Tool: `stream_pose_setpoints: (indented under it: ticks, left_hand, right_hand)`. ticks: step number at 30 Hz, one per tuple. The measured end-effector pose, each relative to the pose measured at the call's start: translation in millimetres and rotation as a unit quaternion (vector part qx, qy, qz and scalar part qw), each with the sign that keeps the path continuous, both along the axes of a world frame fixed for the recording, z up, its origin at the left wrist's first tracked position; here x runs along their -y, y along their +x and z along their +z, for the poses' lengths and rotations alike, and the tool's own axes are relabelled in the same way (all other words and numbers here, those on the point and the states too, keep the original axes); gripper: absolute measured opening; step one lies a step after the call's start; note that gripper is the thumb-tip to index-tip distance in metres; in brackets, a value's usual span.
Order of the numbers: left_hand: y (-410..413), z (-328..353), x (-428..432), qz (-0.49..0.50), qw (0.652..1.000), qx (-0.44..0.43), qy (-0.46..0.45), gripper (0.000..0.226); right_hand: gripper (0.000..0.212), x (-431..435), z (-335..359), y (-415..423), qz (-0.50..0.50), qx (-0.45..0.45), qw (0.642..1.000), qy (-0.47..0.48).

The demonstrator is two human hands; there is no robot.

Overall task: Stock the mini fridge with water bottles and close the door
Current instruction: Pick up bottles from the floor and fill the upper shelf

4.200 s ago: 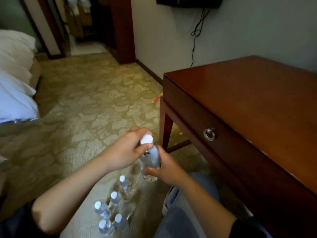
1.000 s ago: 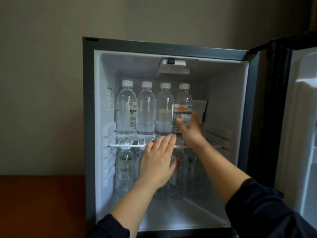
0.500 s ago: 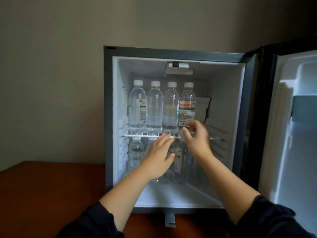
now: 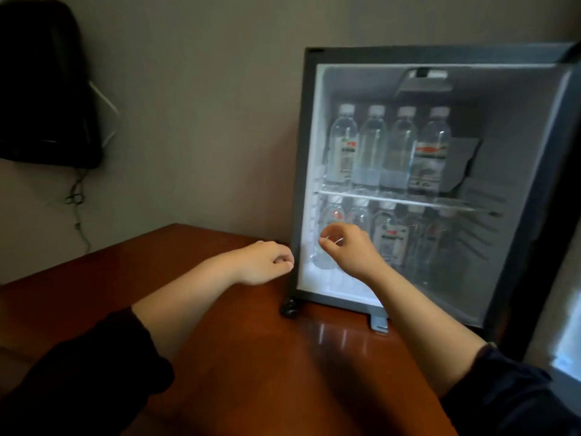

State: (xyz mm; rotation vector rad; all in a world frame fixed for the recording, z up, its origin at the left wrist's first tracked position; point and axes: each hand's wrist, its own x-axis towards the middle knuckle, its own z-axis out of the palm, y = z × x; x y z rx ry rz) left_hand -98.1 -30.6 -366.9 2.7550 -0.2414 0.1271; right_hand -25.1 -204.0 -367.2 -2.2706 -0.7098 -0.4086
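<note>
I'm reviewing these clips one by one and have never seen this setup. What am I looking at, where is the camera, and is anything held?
There is no machine: the grips are a person's bare hands. The picture comes from a wide-angle camera worn on the head, looking forward and down. A mini fridge stands on a wooden desk with its door open at the right. Four upper water bottles stand on its wire shelf; the lower water bottles stand beneath. The left grip is loosely curled beside the fridge's frame; the right grip is loosely curled before the lower water bottles. Neither holds anything. What looks like a television hangs on the wall at the left.
</note>
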Motion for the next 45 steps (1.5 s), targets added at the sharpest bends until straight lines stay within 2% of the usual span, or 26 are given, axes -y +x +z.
stream_pose_setpoints:
  ticks: [4, 9, 14, 19, 23, 29, 34, 42, 45]
  left_hand:
    - [-42.3, -14.3, -48.2, 0.065, 0.997, -0.045, 0.007, 0.029]
    - [-94.9, -42.9, -107.6, 0.155, 0.984, -0.091, 0.000, 0.030]
    - [-155.3, -77.9, -168.2, 0.240, 0.960, -0.134, 0.061, 0.034]
    - [-225.0, -111.3, -218.4, 0.319, 0.933, -0.165, 0.033, 0.034]
    - [-279.4, -145.8, -248.8, 0.373, 0.912, -0.171, -0.022, 0.031]
    - [-356.5, -213.5, -282.3, 0.454, 0.858, -0.222, -0.089, 0.035]
    - [-410.9, -278.2, -294.0, 0.503, 0.810, -0.274, -0.129, 0.039]
    - [-469.1, -389.2, -286.0, 0.575, 0.730, -0.308, -0.204, 0.042]
    - [-475.6, -428.6, -274.7, 0.591, 0.705, -0.309, -0.239, 0.037]
  right_hand:
    - [0.002, -54.9, -24.5, -28.3, 0.091, -0.032, 0.993, -0.064]
    - [0.004, -125.6, -51.5, -68.5, 0.185, -0.060, 0.975, -0.112]
    - [0.006, -196.3, -76.0, -114.4, 0.289, -0.094, 0.940, -0.152]
    - [0.013, -263.5, -105.0, -162.8, 0.366, -0.110, 0.904, -0.193]
    - [0.013, -313.2, -130.2, -204.7, 0.423, -0.144, 0.867, -0.223]
    - [0.003, -372.8, -199.2, -263.4, 0.471, -0.197, 0.820, -0.258]
    - [0.019, -399.2, -262.1, -309.2, 0.501, -0.238, 0.770, -0.315]
    - [0.024, -410.3, -369.0, -352.0, 0.506, -0.292, 0.697, -0.416]
    - [0.020, -410.5, -402.7, -357.4, 0.497, -0.328, 0.676, -0.435]
